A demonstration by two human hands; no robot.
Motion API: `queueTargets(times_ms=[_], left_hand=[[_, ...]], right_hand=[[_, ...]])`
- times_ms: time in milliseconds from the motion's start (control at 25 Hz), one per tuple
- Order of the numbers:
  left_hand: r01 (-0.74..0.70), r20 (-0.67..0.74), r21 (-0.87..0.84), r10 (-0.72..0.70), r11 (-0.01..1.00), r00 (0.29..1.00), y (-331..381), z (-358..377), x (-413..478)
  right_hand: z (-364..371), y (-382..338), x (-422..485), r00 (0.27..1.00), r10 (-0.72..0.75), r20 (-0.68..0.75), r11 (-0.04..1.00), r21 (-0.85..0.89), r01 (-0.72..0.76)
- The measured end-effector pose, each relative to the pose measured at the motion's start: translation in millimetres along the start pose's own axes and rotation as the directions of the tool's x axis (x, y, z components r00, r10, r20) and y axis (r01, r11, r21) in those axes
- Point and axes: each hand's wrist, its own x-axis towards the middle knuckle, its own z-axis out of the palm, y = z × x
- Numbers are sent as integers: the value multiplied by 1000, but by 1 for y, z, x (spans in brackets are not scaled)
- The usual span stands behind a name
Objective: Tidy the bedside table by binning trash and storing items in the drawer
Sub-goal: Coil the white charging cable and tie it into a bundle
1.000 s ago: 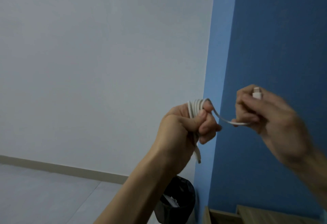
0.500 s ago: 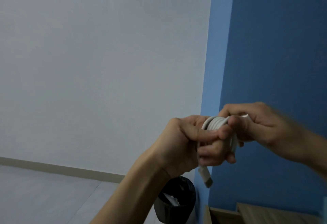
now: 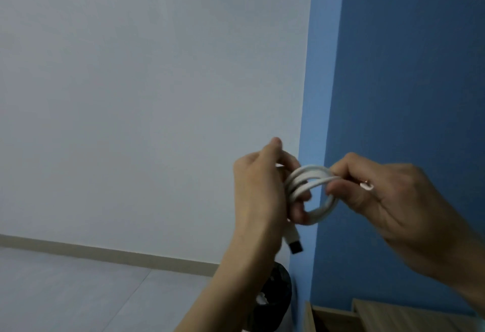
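Observation:
I hold a white charging cable point(image 3: 312, 174) wound into a small coil, up in the air in front of the blue wall. My left hand point(image 3: 258, 190) grips the coil's left side, its fingers through the loop. A USB plug point(image 3: 295, 245) dangles below that hand. My right hand point(image 3: 378, 195) pinches the coil's right side, and the cable's small white end point(image 3: 367, 186) lies inside its curled fingers.
A black bin point(image 3: 278, 302) lined with a bag, something white inside, stands on the floor below my left forearm. The wooden bedside table point(image 3: 393, 316) shows its top edge at the bottom right, against the blue wall point(image 3: 406, 69). A white wall point(image 3: 144, 95) fills the left.
My hands came together from apart. The last stretch of cable got wound onto the coil, and the coil now sits as an open loop between both hands, slightly higher and to the right.

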Motion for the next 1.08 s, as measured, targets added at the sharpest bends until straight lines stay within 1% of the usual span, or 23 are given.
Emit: queueTargets(times_ms=[120, 240, 320, 400, 480, 560, 600, 680, 720, 760, 800, 880, 920, 1000, 1080], left_hand=[[-18, -69, 21, 20, 1000, 997, -3, 3, 0], [-39, -126, 87, 50, 995, 991, -10, 9, 2], [-59, -135, 126, 76, 990, 988, -11, 12, 5], [-98, -96, 147, 113, 984, 989, -12, 12, 6], [-179, -9, 137, 182, 974, 983, -11, 11, 3], [-244, 74, 195, 234, 950, 969, -11, 4, 0], [-236, 113, 241, 214, 941, 970, -10, -3, 0], [-115, 199, 301, 56, 947, 978, -8, -16, -2], [-65, 249, 314, -16, 947, 968, -7, -20, -4], [-50, 282, 352, -55, 935, 958, -7, -21, -4], [-67, 287, 419, -62, 906, 956, -8, -20, -4], [-162, 268, 529, 17, 833, 963, -13, -16, 1], [-213, 284, 531, 64, 820, 957, -15, -12, 3], [-275, 335, 458, 123, 845, 934, -15, -6, 5], [-256, 308, 377, 140, 890, 941, -15, -3, 4]], right_hand=[[2, -3, -4, 1000, -3, 19, 999, -47, 4], [3, 1, -4, 994, 96, 54, 992, -86, -91], [4, 4, -4, 990, 125, 71, 987, -112, -117], [5, 5, -4, 992, 114, 56, 989, -101, -108], [6, 8, -3, 993, 114, -29, 991, -64, -115], [4, 13, -1, 982, 137, -132, 987, -62, -147], [3, 16, 0, 973, 155, -173, 984, -57, -167], [1, 23, 2, 955, 196, -221, 975, -59, -214], [1, 26, 3, 951, 209, -229, 970, -77, -232], [2, 28, 3, 949, 217, -227, 966, -89, -243], [4, 30, 2, 949, 223, -222, 965, -91, -247], [7, 29, 2, 952, 226, -207, 967, -73, -245], [7, 28, 1, 954, 224, -198, 969, -61, -240], [6, 24, 2, 960, 218, -176, 974, -26, -225], [4, 22, 2, 966, 215, -141, 976, 41, -212]])
